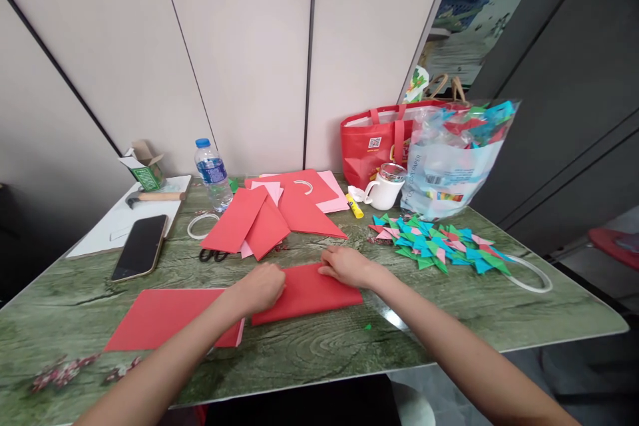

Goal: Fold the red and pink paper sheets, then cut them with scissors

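A folded sheet of red paper (312, 293) lies on the table in front of me, its fold towards the near side. My left hand (264, 285) is closed at the paper's left end, its fingertips hidden from view. At the far edge, towards the right, my right hand (346, 266) has its fingers curled together on the paper. Beside my left forearm rests a stack of red paper (167, 313), partly covered by that arm. Beyond my hands, several folded red pieces (239, 216) overlap one another, with pink sheets among them.
To the left are a phone (140, 247), a hammer (157, 196) and a small green box (144, 170). A water bottle (213, 176) stands farther back. On the right are folded paper triangles (439, 243), a white ring (534, 276), a mug (385, 190), a glue stick (355, 206) and bags (452, 176).
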`<state>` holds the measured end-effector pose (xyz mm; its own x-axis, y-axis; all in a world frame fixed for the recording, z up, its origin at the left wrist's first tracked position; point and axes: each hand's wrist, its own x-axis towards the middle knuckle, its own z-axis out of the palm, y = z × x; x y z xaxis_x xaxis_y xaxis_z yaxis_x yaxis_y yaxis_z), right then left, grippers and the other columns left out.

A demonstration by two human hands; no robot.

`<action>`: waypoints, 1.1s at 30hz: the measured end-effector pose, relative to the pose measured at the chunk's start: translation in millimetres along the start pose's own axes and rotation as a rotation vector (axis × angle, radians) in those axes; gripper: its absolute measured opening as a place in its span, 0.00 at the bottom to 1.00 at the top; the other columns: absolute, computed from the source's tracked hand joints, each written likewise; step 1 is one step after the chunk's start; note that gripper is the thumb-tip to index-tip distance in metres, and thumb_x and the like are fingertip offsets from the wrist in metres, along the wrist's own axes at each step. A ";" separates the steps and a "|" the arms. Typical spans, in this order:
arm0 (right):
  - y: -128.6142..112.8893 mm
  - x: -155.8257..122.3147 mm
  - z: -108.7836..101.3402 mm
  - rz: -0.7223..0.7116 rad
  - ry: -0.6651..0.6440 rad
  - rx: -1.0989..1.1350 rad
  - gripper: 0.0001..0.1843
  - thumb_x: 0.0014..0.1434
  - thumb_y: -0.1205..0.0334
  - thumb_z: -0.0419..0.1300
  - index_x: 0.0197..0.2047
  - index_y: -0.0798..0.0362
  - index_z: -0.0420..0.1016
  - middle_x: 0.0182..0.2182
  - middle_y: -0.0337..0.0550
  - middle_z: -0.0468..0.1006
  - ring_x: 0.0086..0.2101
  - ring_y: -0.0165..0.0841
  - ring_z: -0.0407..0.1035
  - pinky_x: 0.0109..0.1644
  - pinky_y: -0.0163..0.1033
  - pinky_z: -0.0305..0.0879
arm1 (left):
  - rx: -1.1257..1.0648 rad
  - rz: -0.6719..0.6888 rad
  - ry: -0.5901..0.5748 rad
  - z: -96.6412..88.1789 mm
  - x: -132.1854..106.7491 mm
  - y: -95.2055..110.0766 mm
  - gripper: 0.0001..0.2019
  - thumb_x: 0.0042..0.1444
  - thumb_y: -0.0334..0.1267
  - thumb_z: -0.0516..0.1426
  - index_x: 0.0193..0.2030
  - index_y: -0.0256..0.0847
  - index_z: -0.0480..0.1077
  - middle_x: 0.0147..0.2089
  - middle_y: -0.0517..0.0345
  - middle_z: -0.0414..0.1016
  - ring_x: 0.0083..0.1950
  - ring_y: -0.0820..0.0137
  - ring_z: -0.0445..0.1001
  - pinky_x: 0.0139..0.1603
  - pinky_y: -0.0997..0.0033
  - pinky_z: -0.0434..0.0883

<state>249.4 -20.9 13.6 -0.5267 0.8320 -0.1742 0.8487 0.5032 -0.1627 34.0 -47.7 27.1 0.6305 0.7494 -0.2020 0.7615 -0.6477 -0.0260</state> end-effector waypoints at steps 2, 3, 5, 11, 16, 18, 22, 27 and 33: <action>-8.6 3.3 -2.2 0.059 -0.013 -0.036 0.17 0.61 0.54 0.48 0.41 0.55 0.72 0.39 0.53 0.74 0.39 0.41 0.70 0.39 0.41 0.62 | -0.019 0.009 0.008 1.7 -3.9 -3.6 0.15 0.58 0.35 0.46 0.31 0.32 0.72 0.31 0.42 0.75 0.32 0.60 0.74 0.33 0.65 0.66; -13.0 5.3 -2.5 0.089 -0.019 -0.051 0.17 0.61 0.53 0.48 0.42 0.55 0.72 0.41 0.55 0.74 0.40 0.43 0.69 0.40 0.43 0.62 | -0.027 0.010 0.012 2.4 -5.7 -5.3 0.15 0.59 0.36 0.45 0.34 0.32 0.72 0.31 0.43 0.75 0.32 0.61 0.73 0.32 0.66 0.65; -20.3 9.0 -2.1 0.140 -0.032 -0.072 0.18 0.60 0.52 0.50 0.44 0.55 0.72 0.43 0.58 0.72 0.42 0.46 0.69 0.40 0.45 0.63 | -0.042 0.013 0.019 3.3 -7.5 -7.7 0.16 0.60 0.36 0.43 0.42 0.32 0.70 0.30 0.45 0.74 0.31 0.62 0.73 0.30 0.68 0.65; -21.1 10.4 1.8 0.149 -0.032 -0.073 0.16 0.59 0.54 0.52 0.45 0.55 0.71 0.44 0.59 0.72 0.44 0.48 0.67 0.41 0.47 0.63 | -0.017 0.080 0.022 8.3 1.6 -8.0 0.21 0.62 0.38 0.40 0.60 0.43 0.59 0.24 0.54 0.71 0.26 0.66 0.70 0.25 0.72 0.61; -13.1 2.3 4.7 0.076 -0.008 -0.035 0.12 0.61 0.56 0.50 0.45 0.48 0.68 0.43 0.48 0.71 0.44 0.40 0.66 0.42 0.41 0.62 | 0.016 0.091 0.039 12.8 7.4 -9.3 0.21 0.62 0.41 0.40 0.61 0.45 0.57 0.25 0.54 0.71 0.27 0.66 0.70 0.26 0.73 0.60; -13.1 1.1 7.1 0.073 -0.002 -0.023 0.11 0.61 0.56 0.49 0.45 0.47 0.67 0.42 0.47 0.70 0.43 0.39 0.66 0.42 0.41 0.61 | 0.021 0.103 0.019 12.2 8.0 -10.0 0.22 0.62 0.42 0.40 0.62 0.46 0.55 0.26 0.54 0.71 0.27 0.66 0.70 0.26 0.74 0.61; -17.4 2.5 13.9 0.116 0.029 -0.008 0.13 0.61 0.53 0.47 0.45 0.49 0.66 0.42 0.50 0.68 0.44 0.43 0.64 0.39 0.42 0.62 | 0.039 0.116 -0.014 8.8 8.1 -10.7 0.22 0.62 0.43 0.41 0.62 0.46 0.55 0.28 0.52 0.73 0.30 0.65 0.72 0.28 0.73 0.62; -16.5 4.0 20.5 0.148 0.079 0.010 0.15 0.61 0.52 0.47 0.43 0.51 0.66 0.42 0.51 0.68 0.45 0.43 0.63 0.40 0.41 0.61 | 0.036 0.118 -0.031 4.7 5.3 -9.7 0.22 0.61 0.44 0.44 0.62 0.46 0.56 0.30 0.51 0.75 0.32 0.64 0.73 0.29 0.72 0.63; -10.1 -0.2 24.1 0.108 0.129 0.041 0.14 0.60 0.51 0.49 0.45 0.48 0.64 0.42 0.46 0.67 0.45 0.39 0.63 0.40 0.39 0.61 | 0.062 0.141 -0.034 3.9 1.1 -8.8 0.25 0.60 0.52 0.41 0.62 0.50 0.54 0.30 0.51 0.76 0.31 0.63 0.74 0.27 0.73 0.62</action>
<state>239.7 -31.7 -8.1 -0.4199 0.9051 -0.0675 0.8960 0.4015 -0.1898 27.4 -41.7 23.3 0.7241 0.6464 -0.2405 0.6546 -0.7540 -0.0556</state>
